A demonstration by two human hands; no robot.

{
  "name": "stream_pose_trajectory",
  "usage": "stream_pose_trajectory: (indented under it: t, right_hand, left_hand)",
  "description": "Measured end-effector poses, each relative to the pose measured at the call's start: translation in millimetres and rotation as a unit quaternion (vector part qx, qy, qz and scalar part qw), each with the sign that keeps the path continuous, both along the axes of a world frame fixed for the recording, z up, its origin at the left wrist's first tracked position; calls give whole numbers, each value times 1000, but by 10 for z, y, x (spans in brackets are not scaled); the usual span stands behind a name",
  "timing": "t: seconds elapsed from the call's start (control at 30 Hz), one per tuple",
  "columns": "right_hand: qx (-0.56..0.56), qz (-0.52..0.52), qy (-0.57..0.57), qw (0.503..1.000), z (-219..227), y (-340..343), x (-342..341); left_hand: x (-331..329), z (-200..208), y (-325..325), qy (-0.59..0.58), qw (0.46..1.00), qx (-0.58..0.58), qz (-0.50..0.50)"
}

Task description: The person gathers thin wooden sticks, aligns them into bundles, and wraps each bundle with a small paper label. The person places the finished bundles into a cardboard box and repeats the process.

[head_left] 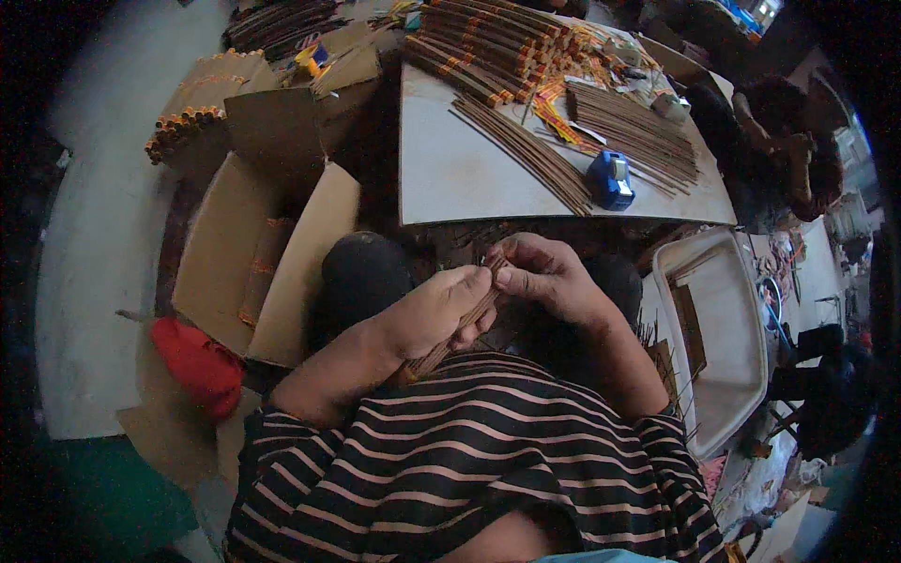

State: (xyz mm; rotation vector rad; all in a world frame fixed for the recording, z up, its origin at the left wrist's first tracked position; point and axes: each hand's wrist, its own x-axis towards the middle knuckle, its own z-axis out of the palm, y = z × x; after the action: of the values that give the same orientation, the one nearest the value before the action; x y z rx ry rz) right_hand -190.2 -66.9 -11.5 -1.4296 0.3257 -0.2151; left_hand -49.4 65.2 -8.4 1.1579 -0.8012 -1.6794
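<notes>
My left hand is wrapped round a bundle of thin brown incense sticks, held slantwise over my lap. At the bundle's upper end my right hand pinches with thumb and forefinger, touching the stick tips. Whether the right fingers hold the sticks themselves or something small there is hidden. Beyond my hands, on the white table, lie a row of loose incense sticks and a blue tape dispenser. A wider spread of sticks lies behind the dispenser.
Wrapped stick bundles are stacked at the table's far side. To my left stand an open cardboard box and a red cloth. A white plastic tub sits at my right. Another person's arm shows at the far right.
</notes>
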Motion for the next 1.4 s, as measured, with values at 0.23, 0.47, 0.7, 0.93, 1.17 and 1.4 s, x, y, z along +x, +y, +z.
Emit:
stream_pose_trajectory:
  t: [0.23, 0.47, 0.7, 0.93, 1.17, 1.4]
  right_hand:
    - [23, 18, -33, 999, -65, -62, 42]
    - [-61, 14, -44, 997, -55, -74, -59]
    - [-61, -39, -81, 994, -227, 22, -305]
    - [33, -249, -63, 966, -589, -12, -1022]
    - [-40, -504, 177, 844, -1564, 36, -1721]
    - [-73, -523, 196, 826, -1550, -121, -1778]
  left_hand:
    - [29, -8, -95, 15, 999, 35, 1]
    - [-28, -8, -104, 53, 998, 37, -12]
    - [-217, -37, -136, 4, 998, 62, -22]
    - [-461, 36, -315, -127, 981, 134, -67]
    - [-583, -55, -549, -132, 974, 150, -104]
    - [-650, -53, -761, -169, 960, 186, -125]
